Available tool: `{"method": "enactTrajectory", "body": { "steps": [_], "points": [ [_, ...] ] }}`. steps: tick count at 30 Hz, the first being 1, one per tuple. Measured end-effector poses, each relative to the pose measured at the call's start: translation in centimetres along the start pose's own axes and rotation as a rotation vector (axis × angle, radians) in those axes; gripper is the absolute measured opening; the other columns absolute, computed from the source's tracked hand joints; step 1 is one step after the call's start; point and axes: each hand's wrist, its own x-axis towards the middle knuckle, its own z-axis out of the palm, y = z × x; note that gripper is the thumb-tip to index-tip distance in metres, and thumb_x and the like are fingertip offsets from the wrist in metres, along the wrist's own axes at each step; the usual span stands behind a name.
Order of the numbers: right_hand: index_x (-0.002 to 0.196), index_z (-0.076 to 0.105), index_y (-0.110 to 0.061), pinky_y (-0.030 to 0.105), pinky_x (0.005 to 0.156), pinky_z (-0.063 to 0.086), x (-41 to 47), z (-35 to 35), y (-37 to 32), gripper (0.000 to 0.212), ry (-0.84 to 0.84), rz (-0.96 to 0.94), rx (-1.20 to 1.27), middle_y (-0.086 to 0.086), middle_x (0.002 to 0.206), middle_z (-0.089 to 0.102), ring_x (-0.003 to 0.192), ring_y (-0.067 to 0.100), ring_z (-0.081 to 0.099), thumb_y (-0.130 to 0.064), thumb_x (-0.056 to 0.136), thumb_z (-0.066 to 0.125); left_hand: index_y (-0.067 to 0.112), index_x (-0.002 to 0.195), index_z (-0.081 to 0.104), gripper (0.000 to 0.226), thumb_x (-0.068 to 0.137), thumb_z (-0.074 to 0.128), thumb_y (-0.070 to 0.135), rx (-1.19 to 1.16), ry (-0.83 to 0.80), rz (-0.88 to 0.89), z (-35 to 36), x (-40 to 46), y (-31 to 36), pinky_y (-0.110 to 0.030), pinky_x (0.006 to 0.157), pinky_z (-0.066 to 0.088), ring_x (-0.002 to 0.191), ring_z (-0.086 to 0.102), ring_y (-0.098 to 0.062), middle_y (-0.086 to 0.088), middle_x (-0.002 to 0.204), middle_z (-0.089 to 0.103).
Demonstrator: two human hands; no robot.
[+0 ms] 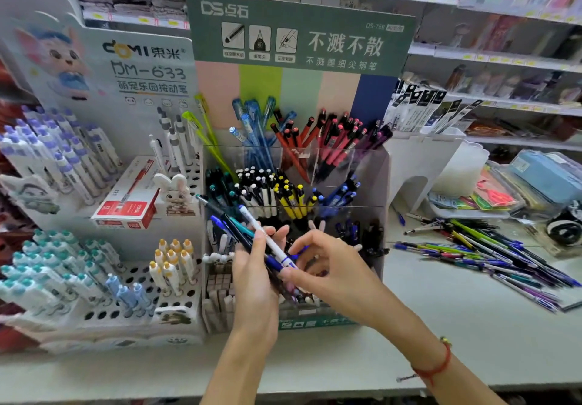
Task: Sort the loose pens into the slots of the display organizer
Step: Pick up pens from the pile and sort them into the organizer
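I see the display organizer (293, 184), slots packed with pens by colour. My left hand (255, 275) grips a bundle of pens (234, 229); my right hand (327, 266) pinches a white pen (267, 237). Loose pens (491, 253) lie on the white tabletop (441, 310) at three o'clock; store shelves (491, 58) behind.

A stationery shop: price-tagged shelves (491, 58), pen displays (299, 159).

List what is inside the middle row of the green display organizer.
The middle row of the organizer holds upright pens: teal and black, white, yellow, blue. Their lower barrels are covered by the row's front wall and the handheld pens.
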Motion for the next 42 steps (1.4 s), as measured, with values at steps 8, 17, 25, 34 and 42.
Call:
{"method": "enactTrajectory", "body": {
  "steps": [8,17,25,34,42],
  "points": [
    [0.090,0.072,-0.027,0.013,0.061,0.047,-3.0,-4.3,2.7,0.020,0.393,0.008,-0.058,-0.010,0.084,0.069,0.072,0.001,0.062,-0.008,0.086,0.068,0.022,0.111,0.063,0.020,0.099,0.047,0.021,0.024,-0.004,-0.079,-0.7,0.0,-1.1,-0.037,0.068,0.052,0.084,0.072,-0.010,0.004,0.103,0.073],
    [0.098,0.068,-0.017,0.030,0.070,0.048,0.2,-7.3,5.1,0.020,0.606,-0.132,-0.507,0.000,0.094,0.065,0.078,0.013,0.062,-0.001,0.087,0.062,0.008,0.105,0.062,0.019,0.098,0.044,0.005,0.044,-0.035,-0.218,-2.7,-0.1,0.4,-0.020,0.040,0.048,0.044,0.055,-0.007,-0.003,0.070,0.057],
    [0.106,0.063,-0.017,0.029,0.054,0.038,5.4,-1.7,8.9,0.020,0.515,-0.113,-0.725,0.005,0.075,0.061,0.070,0.025,0.057,-0.016,0.086,0.068,0.003,0.118,0.058,0.026,0.097,0.043,0.008,-0.024,-0.196,-0.304,-3.3,-0.1,0.2,-0.022,0.046,0.048,0.052,0.050,-0.010,-0.002,0.071,0.056],
    [0.111,0.069,-0.015,0.025,0.071,0.047,4.1,-1.7,7.4,0.021,0.573,-0.225,-0.727,-0.005,0.099,0.068,0.090,0.015,0.055,-0.018,0.093,0.060,0.005,0.123,0.057,0.038,0.095,0.044,0.026,0.030,-0.337,-0.360,-3.0,-0.1,0.2,-0.024,0.052,0.037,0.055,0.038,-0.009,0.001,0.071,0.048],
    [0.095,0.066,-0.021,0.027,0.060,0.056,2.5,1.3,1.8,0.005,0.166,0.075,0.264,-0.001,0.085,0.069,0.065,0.005,0.068,-0.022,0.092,0.062,0.007,0.111,0.063,0.025,0.099,0.046,0.020,0.214,-0.341,-0.347,-2.4,-0.3,-0.1,-0.033,0.067,0.060,0.082,0.072,-0.022,-0.008,0.092,0.075]
  ]
}}
